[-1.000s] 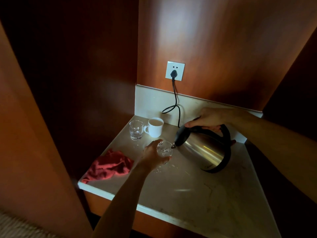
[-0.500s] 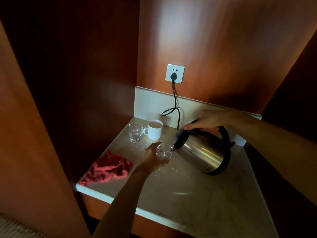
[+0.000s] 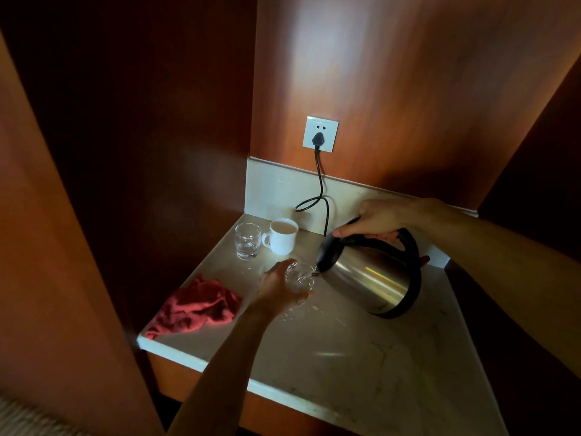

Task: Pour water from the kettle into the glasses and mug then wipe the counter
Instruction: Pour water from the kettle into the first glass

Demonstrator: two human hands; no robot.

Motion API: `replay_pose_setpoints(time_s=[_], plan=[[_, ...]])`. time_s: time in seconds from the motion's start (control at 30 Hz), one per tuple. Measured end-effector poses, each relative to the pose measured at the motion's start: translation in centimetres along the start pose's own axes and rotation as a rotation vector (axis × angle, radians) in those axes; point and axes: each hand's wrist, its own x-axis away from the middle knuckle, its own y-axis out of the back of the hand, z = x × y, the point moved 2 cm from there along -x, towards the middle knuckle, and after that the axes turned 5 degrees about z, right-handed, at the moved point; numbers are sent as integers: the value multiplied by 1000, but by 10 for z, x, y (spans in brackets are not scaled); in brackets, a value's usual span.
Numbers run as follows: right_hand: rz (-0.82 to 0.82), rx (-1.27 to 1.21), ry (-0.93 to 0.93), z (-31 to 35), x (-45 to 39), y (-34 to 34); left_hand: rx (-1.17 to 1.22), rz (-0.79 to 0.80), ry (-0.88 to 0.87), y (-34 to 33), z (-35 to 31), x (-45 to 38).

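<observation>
While the kettle (image 3: 374, 278), likely heavy, is gripped by its handle in the right hand (image 3: 377, 220), the fragile, slippery glass (image 3: 300, 276) is clasped by the left hand (image 3: 278, 286).

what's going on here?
A person is pouring water. The right hand tips the steel kettle by its handle, spout over a glass that the left hand steadies on the counter. A second glass and white mug stand behind; the red cloth lies untouched.

One camera on the person's head looks forward and down (from quite close) at the counter (image 3: 361, 347).
</observation>
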Motion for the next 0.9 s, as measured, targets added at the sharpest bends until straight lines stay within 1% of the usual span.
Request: replay_pose_setpoints(time_s=[0.27,0.53,0.9], plan=[[-4,-18,-2,-2,0,-1,5,-2,1,1,0,2],[-3,28,-9,-1,2,0,-10,-12,2,3,-5,3],[5,3,-17,-1,2,0,2,1,9,4,-6,5]])
